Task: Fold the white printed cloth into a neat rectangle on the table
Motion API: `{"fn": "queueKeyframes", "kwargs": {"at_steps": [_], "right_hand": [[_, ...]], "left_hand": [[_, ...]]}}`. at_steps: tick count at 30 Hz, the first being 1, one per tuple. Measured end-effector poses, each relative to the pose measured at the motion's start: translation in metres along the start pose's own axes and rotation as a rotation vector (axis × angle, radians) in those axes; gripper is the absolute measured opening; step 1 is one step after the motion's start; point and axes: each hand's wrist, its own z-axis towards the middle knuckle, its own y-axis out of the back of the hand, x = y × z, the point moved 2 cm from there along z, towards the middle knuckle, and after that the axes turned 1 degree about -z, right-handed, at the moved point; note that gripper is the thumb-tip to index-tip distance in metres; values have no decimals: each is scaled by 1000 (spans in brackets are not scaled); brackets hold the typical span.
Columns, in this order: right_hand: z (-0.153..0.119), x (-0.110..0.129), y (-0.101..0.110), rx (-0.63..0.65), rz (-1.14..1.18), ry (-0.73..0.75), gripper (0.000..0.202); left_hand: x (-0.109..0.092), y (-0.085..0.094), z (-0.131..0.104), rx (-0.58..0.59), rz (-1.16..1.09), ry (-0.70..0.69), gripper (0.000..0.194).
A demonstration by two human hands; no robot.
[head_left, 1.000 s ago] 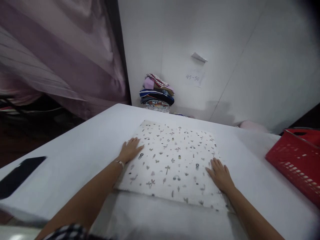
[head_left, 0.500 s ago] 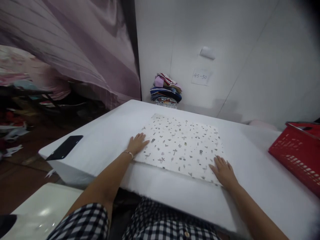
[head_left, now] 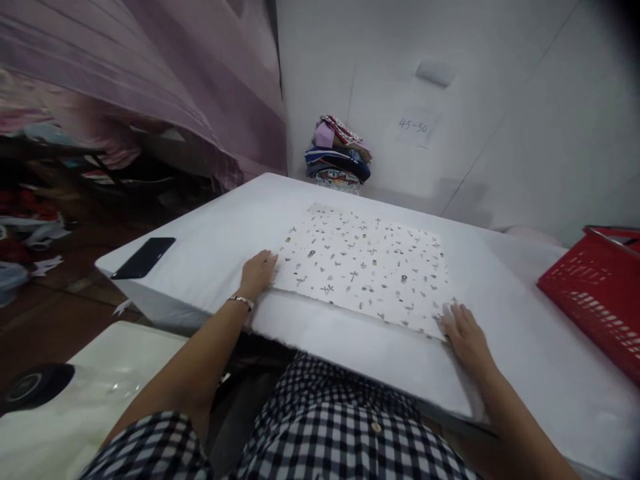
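A white cloth with small printed figures (head_left: 363, 267) lies flat on the white-covered table (head_left: 215, 230). At its near left corner rests my left hand (head_left: 257, 272), with a bracelet on the wrist; its fingertips touch or nearly touch the cloth's left edge. My right hand (head_left: 466, 335) lies at the near right corner, fingertips on the cloth's edge, palm low over the table cover. Neither hand holds anything, and the fingers of both are extended.
A black phone (head_left: 144, 258) lies at the table's left corner. On the right stands a red basket (head_left: 595, 293). Folded fabrics (head_left: 339, 153) are stacked behind the table by the wall. A pale surface (head_left: 115, 360) with a dark round object sits at lower left.
My left hand has slid left off the cloth to its edge, and my right hand has shifted outward to the near right corner. The camera view has tilted down somewhat.
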Motion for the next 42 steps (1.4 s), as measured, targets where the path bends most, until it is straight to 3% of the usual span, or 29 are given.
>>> {"fn": "queueKeyframes", "kwargs": {"at_steps": [3, 5, 10, 13, 19, 23, 28, 42], "right_hand": [[-13, 15, 12, -80, 55, 129, 60], [-25, 21, 15, -63, 59, 210, 57], [-41, 7, 10, -22, 73, 344, 48], [-40, -6, 4, -38, 65, 462, 43], [-37, -16, -1, -78, -13, 556, 41], [-39, -22, -2, -98, -18, 546, 44], [-37, -30, -4, -71, 4, 432, 46], [-36, -17, 21, 111, 107, 214, 48]], "left_hand": [[-1, 3, -15, -68, -107, -48, 49], [0, 3, -29, -94, -138, -132, 44], [13, 4, -55, -58, -163, -416, 32], [23, 4, -56, -22, -152, -531, 30], [36, 7, -45, -28, -70, -547, 37], [38, 14, -41, -22, 54, -539, 39], [38, 22, -36, 45, 137, -528, 45], [35, 28, -36, 68, 243, -388, 50]]}}
